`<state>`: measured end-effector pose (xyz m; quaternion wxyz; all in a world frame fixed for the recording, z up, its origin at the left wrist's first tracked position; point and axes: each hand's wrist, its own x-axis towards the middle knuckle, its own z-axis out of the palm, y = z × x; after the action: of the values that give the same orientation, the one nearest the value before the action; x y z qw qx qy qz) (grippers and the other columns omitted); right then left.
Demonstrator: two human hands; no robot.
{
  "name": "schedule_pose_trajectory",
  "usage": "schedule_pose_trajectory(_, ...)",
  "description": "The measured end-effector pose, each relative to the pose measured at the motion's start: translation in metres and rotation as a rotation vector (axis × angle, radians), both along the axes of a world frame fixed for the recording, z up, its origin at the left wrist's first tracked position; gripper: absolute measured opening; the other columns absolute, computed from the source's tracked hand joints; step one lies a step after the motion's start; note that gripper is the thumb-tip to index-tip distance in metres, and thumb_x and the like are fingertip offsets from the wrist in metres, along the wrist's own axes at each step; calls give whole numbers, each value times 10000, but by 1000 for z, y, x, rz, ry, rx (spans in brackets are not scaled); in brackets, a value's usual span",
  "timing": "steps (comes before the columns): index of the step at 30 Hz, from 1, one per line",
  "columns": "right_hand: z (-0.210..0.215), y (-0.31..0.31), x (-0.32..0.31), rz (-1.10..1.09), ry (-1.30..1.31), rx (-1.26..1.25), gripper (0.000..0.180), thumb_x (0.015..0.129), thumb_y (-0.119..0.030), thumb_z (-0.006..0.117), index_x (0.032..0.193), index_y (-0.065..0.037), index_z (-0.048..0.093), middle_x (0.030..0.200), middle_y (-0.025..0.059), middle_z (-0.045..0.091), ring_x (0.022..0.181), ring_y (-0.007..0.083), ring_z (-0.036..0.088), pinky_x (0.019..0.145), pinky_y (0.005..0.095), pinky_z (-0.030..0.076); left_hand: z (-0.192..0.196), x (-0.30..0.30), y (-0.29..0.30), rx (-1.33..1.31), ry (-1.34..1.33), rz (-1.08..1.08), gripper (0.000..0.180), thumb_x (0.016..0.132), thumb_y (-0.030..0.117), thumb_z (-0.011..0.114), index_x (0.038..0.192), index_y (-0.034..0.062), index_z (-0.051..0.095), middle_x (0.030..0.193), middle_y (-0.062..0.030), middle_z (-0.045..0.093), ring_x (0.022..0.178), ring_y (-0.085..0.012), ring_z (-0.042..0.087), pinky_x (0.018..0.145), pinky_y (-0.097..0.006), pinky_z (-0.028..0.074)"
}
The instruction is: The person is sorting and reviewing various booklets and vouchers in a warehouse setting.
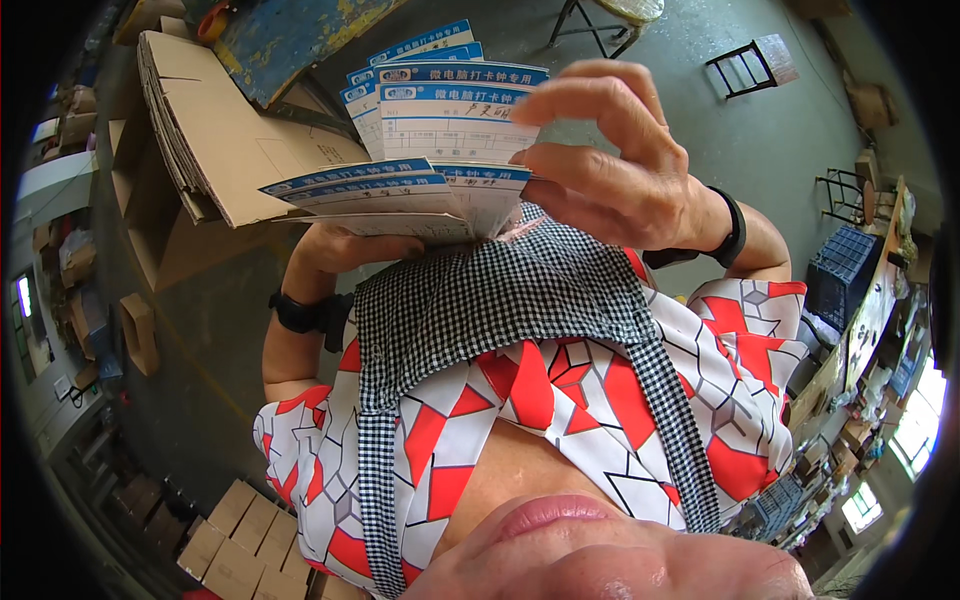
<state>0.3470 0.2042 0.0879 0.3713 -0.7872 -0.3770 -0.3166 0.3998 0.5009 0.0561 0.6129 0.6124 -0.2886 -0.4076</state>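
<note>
A fanned stack of white time cards with blue header bands stands upright in front of my chest. My left hand grips the near, lower part of the stack from beneath, its thumb lying along the front of the cards. At the right edge of the taller cards is my right hand, its fingers bent and the tips closed on a card's edge. Handwriting and printed grids show on the card faces. The cards hide most of my left fingers. Each wrist wears a dark band.
Flattened cardboard sheets lie on an open carton at left, beside a paint-worn blue table. Stools stand on the grey floor beyond. Blue crates and a long workbench line the right. Stacked cartons sit at lower left.
</note>
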Motion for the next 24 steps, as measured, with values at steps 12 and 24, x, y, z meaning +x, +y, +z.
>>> schedule_pose_trajectory(12, 5, 2, 4, 94, -171, 117, 278, 584, -85, 722, 820, 2, 604, 952, 127, 580, 759, 226, 555, 641, 315, 438, -2, 2, 5, 99, -338, -138, 611, 692, 85, 743, 1224, -5, 456, 1164, -157, 558, 1057, -257, 544, 947, -369, 411)
schedule_pose_trajectory(24, 5, 0, 8, 185, -204, 94, 273, 603, -61, 730, 839, 21, 620, 969, 159, 573, 767, 226, 558, 596, 284, 463, -6, 0, -3, 30, -36, -7, 726, 704, 167, 720, 1302, 17, 336, 1246, -149, 480, 1138, -274, 481, 951, -390, 396)
